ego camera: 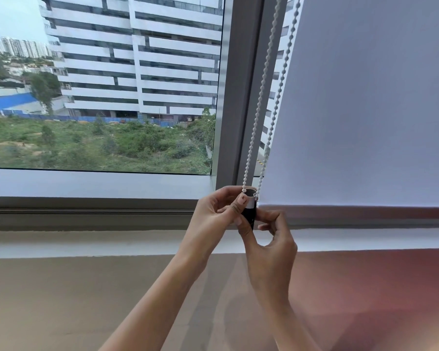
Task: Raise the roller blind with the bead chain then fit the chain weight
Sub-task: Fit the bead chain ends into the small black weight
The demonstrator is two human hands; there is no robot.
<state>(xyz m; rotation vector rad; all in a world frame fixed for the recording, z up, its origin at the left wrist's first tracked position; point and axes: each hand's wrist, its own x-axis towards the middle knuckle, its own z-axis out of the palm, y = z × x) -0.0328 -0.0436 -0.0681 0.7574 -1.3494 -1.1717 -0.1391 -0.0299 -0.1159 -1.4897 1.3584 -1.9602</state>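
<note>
The chain weight, a short dark tube with a pale open top, sits just off centre towards 5 o'clock. It is at the foot of the bead chain, whose two strands run down from 1 o'clock to its rim. The left hand pinches the upper part between thumb and fingers, and the right hand pinches the lower part between thumb and forefinger, so both hands are closed on the weight. Whether the loop is properly seated inside cannot be told.

Risks, as I judge them:
- The weight is small and held only at the fingertips. If either pinch loosens before the chain catches, it could drop to the sill.
- The two strands lie close together. A twist at the rim could trap them crossed, and the chain might then bind when pulled.
- The roller blind still hangs low, with its bottom bar near the sill, so the raising looks undone. A downward tug on the weight could move the fabric unintentionally.

Room to move:
- At 3 o'clock the blind's edge and bar end lie just beside the weight, touching or nearly so, and the right hand's fingers are close against them.
- At 12 o'clock the grey frame post stands behind the chain.
- From 6 to 9 o'clock there is open space in front of the sill and the wall below, which is the easier way to draw back.
</note>
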